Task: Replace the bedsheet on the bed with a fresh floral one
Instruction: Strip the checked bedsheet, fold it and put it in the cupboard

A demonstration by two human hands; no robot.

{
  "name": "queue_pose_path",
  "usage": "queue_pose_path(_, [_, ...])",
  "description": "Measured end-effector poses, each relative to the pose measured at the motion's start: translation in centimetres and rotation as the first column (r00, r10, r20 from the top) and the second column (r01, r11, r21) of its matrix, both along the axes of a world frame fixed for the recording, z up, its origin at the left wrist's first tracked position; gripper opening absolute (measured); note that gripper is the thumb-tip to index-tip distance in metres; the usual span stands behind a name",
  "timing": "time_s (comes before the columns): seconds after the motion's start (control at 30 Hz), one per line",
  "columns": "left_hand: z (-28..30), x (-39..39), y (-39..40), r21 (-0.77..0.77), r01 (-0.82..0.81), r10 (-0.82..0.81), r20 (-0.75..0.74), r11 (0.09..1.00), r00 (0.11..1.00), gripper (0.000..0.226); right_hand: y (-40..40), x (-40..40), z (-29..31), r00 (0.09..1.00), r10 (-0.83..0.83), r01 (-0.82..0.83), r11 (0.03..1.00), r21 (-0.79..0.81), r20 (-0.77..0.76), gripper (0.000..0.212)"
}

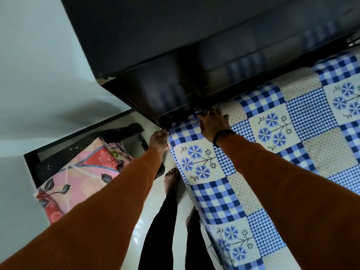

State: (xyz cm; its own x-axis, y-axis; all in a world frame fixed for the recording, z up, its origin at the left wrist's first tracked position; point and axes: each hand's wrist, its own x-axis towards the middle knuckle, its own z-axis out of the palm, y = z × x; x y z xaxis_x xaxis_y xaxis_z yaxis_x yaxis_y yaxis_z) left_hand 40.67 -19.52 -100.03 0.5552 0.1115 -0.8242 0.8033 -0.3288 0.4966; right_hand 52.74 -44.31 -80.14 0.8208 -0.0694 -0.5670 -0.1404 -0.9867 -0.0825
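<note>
A blue-and-white patchwork sheet with checks and blue flowers [272, 133] covers the bed. My left hand [158, 138] is curled at the sheet's edge on the side of the mattress corner, beside the headboard; its fingers seem to grip the fabric. On top of that same corner, my right hand [213, 121] lies with fingers spread, pressing the sheet down near the dark headboard [175, 61]. A pink and red floral cloth [78, 172] lies folded to the left, off the bed.
The glossy dark headboard stands against a pale wall [39, 65]. The pink cloth rests on a black piece of furniture [109, 135] by the wall. My bare feet [171, 180] stand on the white floor in the narrow gap beside the bed.
</note>
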Motion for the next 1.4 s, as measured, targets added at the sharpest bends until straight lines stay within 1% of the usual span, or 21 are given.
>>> queue_pose_path(0.07, [12.7, 5.5, -3.2, -0.231, -0.228, 0.218, -0.067, 0.946, 0.974, 0.022, 0.1, 0.1, 0.2, 1.000, 0.010, -0.010, 1.000, 0.027, -0.012, 0.042])
queue_pose_path(0.13, [18.7, 7.7, -2.5, -0.413, -0.339, 0.320, -0.115, 0.846, 0.940, 0.015, 0.1, 0.2, 0.3, 0.998, 0.045, -0.042, 0.997, 0.068, -0.033, 0.057])
queue_pose_path(0.23, [23.0, 6.3, -1.4, -0.611, -0.403, 0.348, -0.213, 0.682, 0.913, 0.014, 0.0, 0.4, 0.6, 0.991, 0.113, -0.107, 0.990, 0.087, -0.069, 0.073])
queue_pose_path(0.3, [23.3, 5.7, -0.4, -0.650, -0.459, 0.368, -0.283, 0.606, 0.886, 0.016, -0.2, 0.5, 0.6, 0.991, 0.129, -0.126, 0.989, 0.078, -0.039, 0.062])
queue_pose_path(0.37, [22.2, 6.1, -0.4, -0.568, -0.560, 0.473, -0.310, 0.603, 0.825, 0.013, -0.6, 0.4, 0.4, 0.991, 0.120, -0.126, 0.985, 0.114, 0.058, 0.039])
queue_pose_path(0.43, [20.5, 6.5, -1.1, -0.326, -0.606, 0.546, -0.263, 0.725, 0.795, 0.019, -1.0, -0.2, 0.6, 0.983, 0.072, -0.109, 0.971, 0.213, 0.170, 0.024])
queue_pose_path(0.5, [19.7, 6.5, -2.2, 0.006, -0.353, 0.353, -0.068, 0.936, 0.933, 0.034, -1.6, -0.9, 0.9, 0.958, 0.023, -0.115, 0.943, 0.312, 0.284, 0.019])
queue_pose_path(0.53, [19.7, 6.6, -3.0, 0.163, -0.191, 0.175, 0.109, 0.968, 0.979, 0.034, -2.0, -1.4, 1.2, 0.937, 0.004, -0.131, 0.931, 0.340, 0.349, 0.019])
queue_pose_path(0.6, [20.3, 7.1, -4.8, 0.309, 0.028, -0.168, 0.437, 0.951, 0.884, 0.036, -2.6, -2.7, 2.2, 0.889, -0.016, -0.168, 0.919, 0.357, 0.457, 0.021])
queue_pose_path(0.67, [20.7, 8.7, -7.2, 0.303, 0.179, -0.326, 0.553, 0.936, 0.767, 0.038, -3.3, -4.2, 3.7, 0.862, 0.001, -0.215, 0.906, 0.364, 0.506, 0.021])
queue_pose_path(0.7, [20.5, 9.7, -8.4, 0.249, 0.240, -0.341, 0.552, 0.938, 0.761, 0.035, -3.8, -4.8, 4.5, 0.900, 0.022, -0.210, 0.897, 0.390, 0.435, 0.018])
queue_pose_path(0.77, [20.9, 11.8, -11.5, 0.162, 0.377, -0.408, 0.458, 0.912, 0.790, 0.033, -4.7, -5.5, 6.1, 0.995, 0.096, -0.096, 0.899, 0.428, 0.022, 0.016])
queue_pose_path(0.83, [20.6, 13.9, -14.5, 0.115, 0.533, -0.540, 0.312, 0.838, 0.782, 0.039, -6.6, -5.7, 6.0, 0.910, 0.036, 0.116, 0.935, 0.336, -0.413, 0.029])
queue_pose_path(0.87, [20.0, 14.7, -15.8, 0.111, 0.596, -0.603, 0.255, 0.795, 0.756, 0.042, -7.8, -5.5, 5.9, 0.890, -0.064, 0.217, 0.930, 0.295, -0.452, 0.033])
queue_pose_path(0.93, [18.5, 15.9, -17.9, 0.120, 0.666, -0.676, 0.177, 0.736, 0.716, 0.048, -10.8, -4.4, 5.3, 0.886, -0.378, 0.442, 0.864, 0.240, -0.267, 0.038])
queue_pose_path(1.03, [16.8, 17.4, -21.5, 0.117, 0.615, -0.626, 0.138, 0.780, 0.768, 0.053, -17.1, -1.8, 3.9, 0.675, -0.737, 0.724, 0.654, 0.218, -0.033, 0.049])
queue_pose_path(1.13, [16.3, 18.2, -24.6, 0.189, 0.641, -0.668, 0.193, 0.744, 0.719, 0.039, -23.6, 0.7, 0.3, 0.464, -0.884, 0.861, 0.435, 0.264, -0.054, 0.100])
queue_pose_path(1.2, [15.7, 18.3, -26.0, 0.274, 0.662, -0.715, 0.211, 0.698, 0.666, 0.027, -27.8, 1.9, -3.6, 0.404, -0.913, 0.887, 0.376, 0.269, -0.059, 0.120])
queue_pose_path(1.27, [15.5, 18.2, -26.4, 0.450, 0.657, -0.783, 0.183, 0.605, 0.595, 0.021, -29.4, 3.1, -4.5, 0.384, -0.921, 0.897, 0.355, 0.263, -0.066, 0.114])
queue_pose_path(1.33, [16.1, 17.5, -27.0, 0.596, 0.652, -0.858, 0.130, 0.468, 0.497, 0.020, -30.5, 3.6, -4.9, 0.395, -0.915, 0.889, 0.355, 0.290, -0.088, 0.088])
queue_pose_path(1.4, [17.1, 16.6, -27.3, 0.611, 0.594, -0.845, 0.279, 0.523, 0.456, 0.016, -30.2, 3.4, -3.2, 0.443, -0.888, 0.857, 0.379, 0.349, -0.124, 0.052])
